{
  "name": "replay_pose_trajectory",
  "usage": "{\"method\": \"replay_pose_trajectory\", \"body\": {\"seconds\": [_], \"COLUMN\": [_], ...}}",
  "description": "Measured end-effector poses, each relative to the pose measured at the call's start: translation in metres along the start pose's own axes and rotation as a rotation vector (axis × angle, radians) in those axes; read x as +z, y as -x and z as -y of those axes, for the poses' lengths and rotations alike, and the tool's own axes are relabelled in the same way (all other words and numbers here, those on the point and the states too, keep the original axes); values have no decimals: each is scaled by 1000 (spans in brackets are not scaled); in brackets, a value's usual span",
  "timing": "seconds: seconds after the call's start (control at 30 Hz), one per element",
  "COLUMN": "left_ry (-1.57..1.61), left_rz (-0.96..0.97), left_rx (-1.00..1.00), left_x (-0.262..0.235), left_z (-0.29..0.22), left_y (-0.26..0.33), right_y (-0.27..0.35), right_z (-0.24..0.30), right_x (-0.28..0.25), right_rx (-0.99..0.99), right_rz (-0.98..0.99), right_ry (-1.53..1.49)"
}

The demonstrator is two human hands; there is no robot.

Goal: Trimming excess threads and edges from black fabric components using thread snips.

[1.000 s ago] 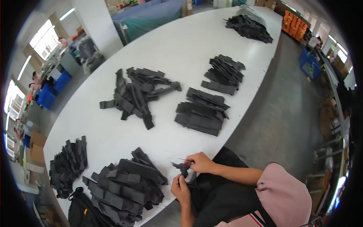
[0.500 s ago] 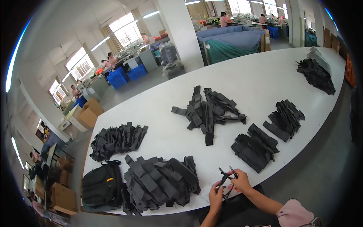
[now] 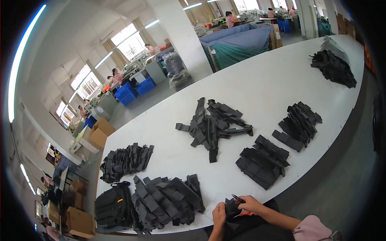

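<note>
At the table's near edge, my left hand [image 3: 219, 215] grips a dark fabric piece [image 3: 231, 208], its fingers closed on the left side. My right hand [image 3: 250, 204] is closed around what looks like a pair of dark scissors [image 3: 238, 198], whose slim tips lie over the fabric's upper edge. The fingers partly hide the scissors. Left of my hands spreads a large heap of black fabric pieces [image 3: 167, 199]. Stacked pieces [image 3: 261, 162] lie just beyond my right hand, with another stack [image 3: 298, 124] farther right.
A black backpack [image 3: 113, 207] sits at the white table's [image 3: 161, 152] left corner, below a fabric row [image 3: 126, 160]. A loose pile [image 3: 213, 126] occupies the middle. A plastic bag with dark pieces [image 3: 333, 66] lies far right. Beyond are a pillar [image 3: 185, 36] and people at workstations.
My view has tilted and shifted. Both hands have come slightly left and lower. The dark piece is now spread between them, and the scissors sit lower, against it.
</note>
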State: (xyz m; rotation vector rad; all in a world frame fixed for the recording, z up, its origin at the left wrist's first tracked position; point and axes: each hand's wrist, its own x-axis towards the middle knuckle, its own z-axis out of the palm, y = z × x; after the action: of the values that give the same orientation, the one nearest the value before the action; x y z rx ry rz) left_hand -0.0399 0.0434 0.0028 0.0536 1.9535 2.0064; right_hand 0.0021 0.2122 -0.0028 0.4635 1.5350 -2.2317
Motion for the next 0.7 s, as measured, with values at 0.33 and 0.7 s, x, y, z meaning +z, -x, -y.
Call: {"method": "replay_pose_trajectory", "body": {"seconds": [0.33,0.7], "left_ry": [-27,-254], "left_rz": [58,37], "left_rx": [-159,-116], "left_x": [37,66], "left_z": [-31,-74], "left_y": [14,20], "right_y": [57,85], "right_z": [49,71], "right_x": [2,-8], "right_rx": [-772,-623], "right_rz": [-182,-365], "right_ry": [791,-89]}}
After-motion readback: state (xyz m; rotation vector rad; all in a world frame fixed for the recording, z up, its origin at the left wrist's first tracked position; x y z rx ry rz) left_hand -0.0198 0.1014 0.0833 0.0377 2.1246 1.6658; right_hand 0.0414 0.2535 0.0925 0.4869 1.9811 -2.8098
